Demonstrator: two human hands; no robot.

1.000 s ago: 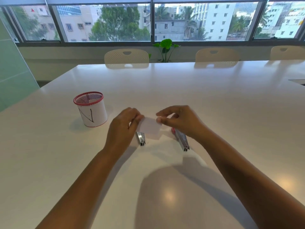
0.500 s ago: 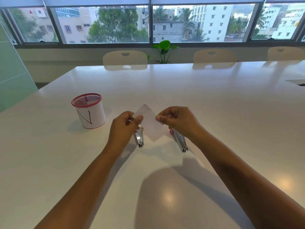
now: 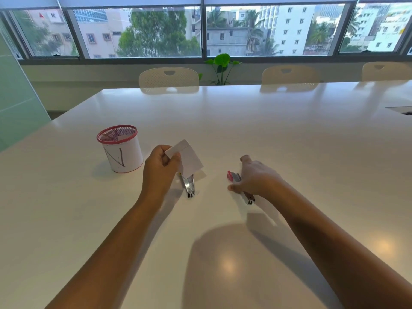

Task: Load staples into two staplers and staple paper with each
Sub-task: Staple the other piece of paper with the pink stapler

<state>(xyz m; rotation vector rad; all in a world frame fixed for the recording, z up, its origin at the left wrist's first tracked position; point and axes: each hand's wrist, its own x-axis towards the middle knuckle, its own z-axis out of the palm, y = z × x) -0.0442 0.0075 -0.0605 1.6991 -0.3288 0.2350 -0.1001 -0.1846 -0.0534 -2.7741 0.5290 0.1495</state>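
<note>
The left hand (image 3: 161, 169) is pinching a small folded slip of paper (image 3: 187, 158) betw. thumb and fingers, holding it raised just above the silver stapler (image 3: 189, 186); judging by that, it's being kept off the table (image 3: 223, 121) and ready to feed into a stapler mouth w/o a second pick-up. The silver stapler is lying flat on the table, lengthwise toward the person, partly hidden under the paper and the hand. Just to the right of the silver stapler, the right hand (image 3: 256, 179) is coming down over the red-tipped stapler (image 3: 236, 177), fingers spread wide and curved, not yet closed round anything; thumb is sitting near the table on the side facing the silver stapler, so it looks like a grasp is being set up, prob. to lift that one to the paper. Can't tell whether either stapler is loaded; no staple strip is showing. The red-rimmed mesh cup (image 3: 120, 149), wrapped in white paper w/ a marker scrawl, is standing well to the left of the silver stapler, beyond the left hand, out of the working area. Both staplers are lying apart, roughly parallel, each within reach of one hand, which is prob. why they're laid so.
</note>
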